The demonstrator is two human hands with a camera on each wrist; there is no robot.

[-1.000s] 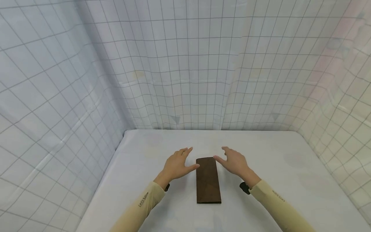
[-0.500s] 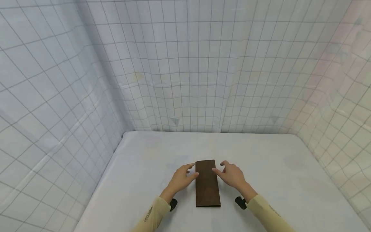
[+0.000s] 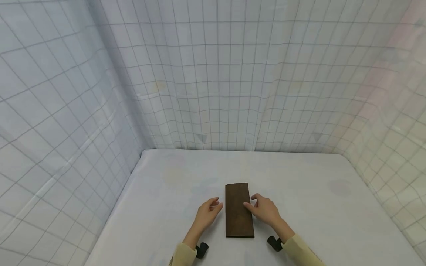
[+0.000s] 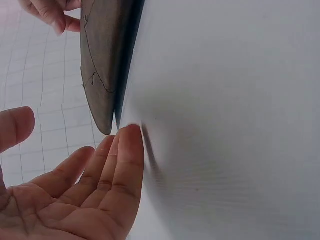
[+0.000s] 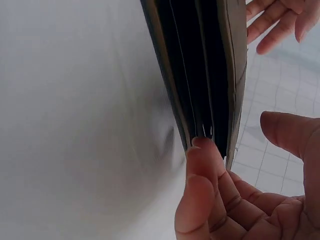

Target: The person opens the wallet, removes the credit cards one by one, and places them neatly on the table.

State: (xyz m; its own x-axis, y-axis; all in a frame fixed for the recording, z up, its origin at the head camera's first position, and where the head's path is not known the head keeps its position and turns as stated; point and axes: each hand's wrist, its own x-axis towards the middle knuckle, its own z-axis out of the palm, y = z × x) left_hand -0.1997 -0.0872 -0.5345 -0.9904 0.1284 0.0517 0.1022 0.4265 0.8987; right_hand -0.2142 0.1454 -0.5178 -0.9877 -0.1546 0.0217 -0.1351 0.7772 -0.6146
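A long brown folded wallet (image 3: 239, 210) lies flat on the white table, its fine surface cracks showing in the left wrist view. Dark inner layers show along its open side (image 5: 200, 65) in the right wrist view. My left hand (image 3: 205, 214) is just left of the wallet's rounded folded edge (image 4: 105, 95), fingers extended and thumb spread apart; whether a fingertip touches is unclear. At the open side, fingertips of my right hand (image 3: 266, 211) touch the layered edge. The right thumb (image 5: 290, 132) stands away from the cover, so the wallet is not pinched.
White table (image 3: 173, 177) surrounds the wallet. White grid-patterned curtains (image 3: 213, 92) rise behind it and on both sides. Each wrist carries a small black camera, the left one (image 3: 201, 250) and the right one (image 3: 274, 244).
Both hands have come down and nearer to my body along the wallet's sides. The left thumb has drawn away from the wallet's left edge. The wallet stays in place on the table.
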